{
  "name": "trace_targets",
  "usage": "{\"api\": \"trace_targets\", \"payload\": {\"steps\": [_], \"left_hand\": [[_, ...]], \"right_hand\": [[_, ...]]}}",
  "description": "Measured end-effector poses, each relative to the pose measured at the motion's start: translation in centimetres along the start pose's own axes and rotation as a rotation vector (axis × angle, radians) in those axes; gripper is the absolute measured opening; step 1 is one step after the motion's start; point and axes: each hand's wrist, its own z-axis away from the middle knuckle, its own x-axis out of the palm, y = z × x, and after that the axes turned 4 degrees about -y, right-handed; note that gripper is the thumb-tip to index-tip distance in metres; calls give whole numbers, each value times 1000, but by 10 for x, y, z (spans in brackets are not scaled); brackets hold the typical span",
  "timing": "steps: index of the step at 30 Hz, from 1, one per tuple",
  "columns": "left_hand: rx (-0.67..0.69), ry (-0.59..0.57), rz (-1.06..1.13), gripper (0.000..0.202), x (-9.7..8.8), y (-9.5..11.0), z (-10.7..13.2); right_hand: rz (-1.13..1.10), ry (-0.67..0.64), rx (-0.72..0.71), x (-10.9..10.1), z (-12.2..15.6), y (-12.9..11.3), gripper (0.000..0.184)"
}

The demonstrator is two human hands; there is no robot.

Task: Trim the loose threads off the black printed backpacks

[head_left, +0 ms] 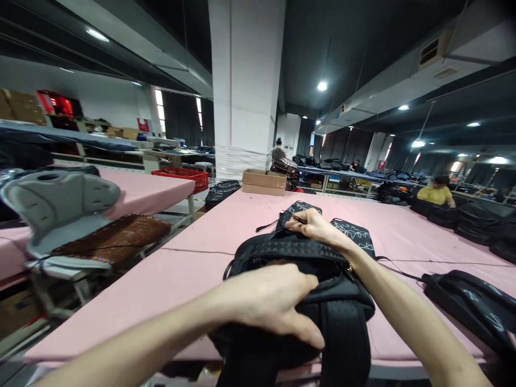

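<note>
A black backpack (344, 333) stands on the pink table in front of me, its top opening towards me and its wide straps hanging over the near edge. My left hand (274, 298) rests over the near rim of the opening. Its thumb is spread apart on the outside, and some of its fingers are hidden in the bag. Beyond the top of the bag, my right hand (310, 223) is closed in a pinch around a small, slim dark thing (299, 219) whose kind I cannot make out. Just past it lies a black pouch with white line drawings (304, 206).
Another patterned black piece (355, 235) lies right of my right hand. A black bag (467, 301) sits at the right, and a cardboard box (264, 183) at the far end. A thin cord (197, 251) crosses the table (161, 301). A chair (68, 209) stands left; a person in yellow (435, 193) sits far right.
</note>
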Motion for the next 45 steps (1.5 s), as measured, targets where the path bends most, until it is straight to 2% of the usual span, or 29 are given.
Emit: {"api": "trace_targets", "payload": {"steps": [1, 3, 6, 8, 10, 14, 17, 19, 22, 24, 27, 30, 31, 33, 36, 41, 43, 45], "left_hand": [[15, -82, 47, 43, -7, -3, -5], [64, -136, 88, 43, -16, -7, -14], [77, -64, 70, 51, -15, -9, -23], [26, -17, 59, 54, -11, -8, -24], [-17, -1, 66, 52, -9, -5, -24], [-79, -143, 56, 47, -13, 1, -27], [-98, -240, 51, 46, -19, 1, -31], [-32, -208, 142, 40, -21, -3, -36], [101, -83, 331, 31, -21, -15, -46], [89, -57, 465, 35, -21, -27, -55], [-10, -63, 677, 44, -22, -46, -67], [-61, -26, 834, 49, -25, -60, -80], [-73, -6, 863, 49, -26, -62, -84], [-94, 37, 877, 48, -28, -63, -94], [-94, 69, 852, 43, -31, -61, -105], [-109, 123, 871, 41, -31, -72, -103], [-103, 154, 929, 41, -29, -79, -99], [-55, 146, 920, 43, -27, -81, -95]], "right_hand": [[0, 1, -7, 0, 1, -2, 38], [-10, 2, -1, -6, 9, -7, 33], [11, -83, 43, -26, 32, -17, 22], [57, -166, 81, -41, 51, -19, 16], [40, -175, 126, -50, 68, -14, 16], [-227, -8, 241, -45, 81, 1, 25], [-312, 78, 278, -33, 78, 4, 27], [-350, 115, 296, -27, 72, 4, 30], [-405, 169, 288, -25, 61, 10, 34], [-401, 240, 283, -28, 60, 18, 34], [-406, 395, 298, -35, 80, 29, 34], [-445, 529, 294, -37, 120, 34, 37], [-433, 535, 316, -34, 132, 33, 37], [-403, 467, 400, -24, 150, 28, 35], [-476, 342, 442, 1, 150, 14, 33], [-996, 361, 292, 36, 118, 7, 32], [-1139, 313, 240, 40, 113, 14, 39], [-1181, 230, 193, 40, 113, 25, 44]]}}
